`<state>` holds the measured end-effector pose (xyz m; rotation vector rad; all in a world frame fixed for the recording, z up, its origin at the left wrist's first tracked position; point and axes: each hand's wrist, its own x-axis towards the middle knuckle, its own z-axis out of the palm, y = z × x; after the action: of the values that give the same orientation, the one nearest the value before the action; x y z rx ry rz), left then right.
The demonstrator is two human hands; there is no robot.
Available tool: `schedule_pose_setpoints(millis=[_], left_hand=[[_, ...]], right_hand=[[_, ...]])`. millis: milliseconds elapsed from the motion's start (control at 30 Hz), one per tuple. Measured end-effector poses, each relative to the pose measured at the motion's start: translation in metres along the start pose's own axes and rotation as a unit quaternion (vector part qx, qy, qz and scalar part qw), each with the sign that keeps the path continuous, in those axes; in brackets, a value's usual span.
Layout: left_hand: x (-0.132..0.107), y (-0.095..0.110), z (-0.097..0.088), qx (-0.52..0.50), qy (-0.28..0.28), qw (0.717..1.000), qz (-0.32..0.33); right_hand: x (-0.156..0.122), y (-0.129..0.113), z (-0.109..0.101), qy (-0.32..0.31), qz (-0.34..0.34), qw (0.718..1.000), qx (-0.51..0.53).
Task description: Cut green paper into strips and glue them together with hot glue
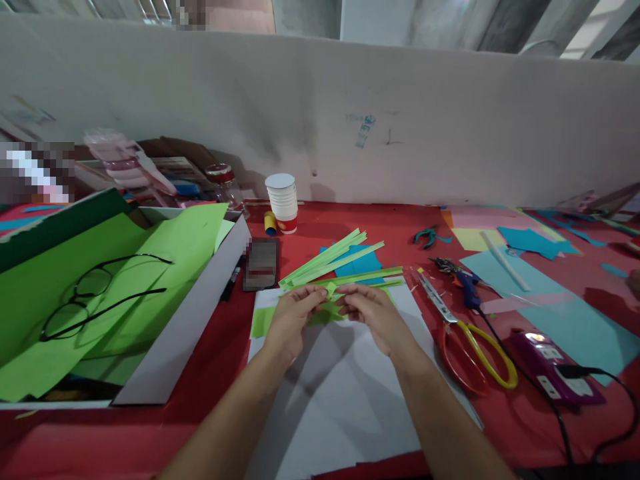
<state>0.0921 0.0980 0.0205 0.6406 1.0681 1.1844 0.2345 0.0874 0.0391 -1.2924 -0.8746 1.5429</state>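
Note:
My left hand (299, 315) pinches a small folded piece of light green paper (331, 289) between thumb and fingers. From the other side, my right hand (369, 312) has its thumb and fingertips closed at the edge of the same piece. Both hands are above a white board (345, 413) with light green paper (261, 321) lying on its far part. Just beyond my fingers lies a bundle of long green paper strips (325, 259), partly over blue paper (367, 259).
Scissors (453, 323), a glue gun (467, 287), pliers (425, 237) and a purple power strip (557, 367) with cables lie right. Left are a box (185, 320) of green paper with eyeglasses (83, 300) on top, and a phone (261, 261). Paper cups (283, 203) stand behind, before a white partition (200, 100).

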Motion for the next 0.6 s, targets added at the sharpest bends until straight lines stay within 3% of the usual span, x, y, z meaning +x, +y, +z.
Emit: schedule_pose_setpoints(millis=[133, 333, 600], left_hand=[[-0.002, 0.008, 0.000, -0.014, -0.027, 0.999, -0.038], [-0.005, 0.009, 0.000, 0.044, -0.035, 0.998, -0.014], [-0.003, 0.008, 0.000, 0.039, -0.058, 0.997, -0.036]], right_hand=[[0.002, -0.005, -0.009, 0.026, -0.026, 0.999, 0.020], [0.003, 0.000, -0.006, 0.033, -0.060, 0.998, -0.013], [0.007, 0.010, -0.004, -0.030, 0.027, 0.999, 0.030]])
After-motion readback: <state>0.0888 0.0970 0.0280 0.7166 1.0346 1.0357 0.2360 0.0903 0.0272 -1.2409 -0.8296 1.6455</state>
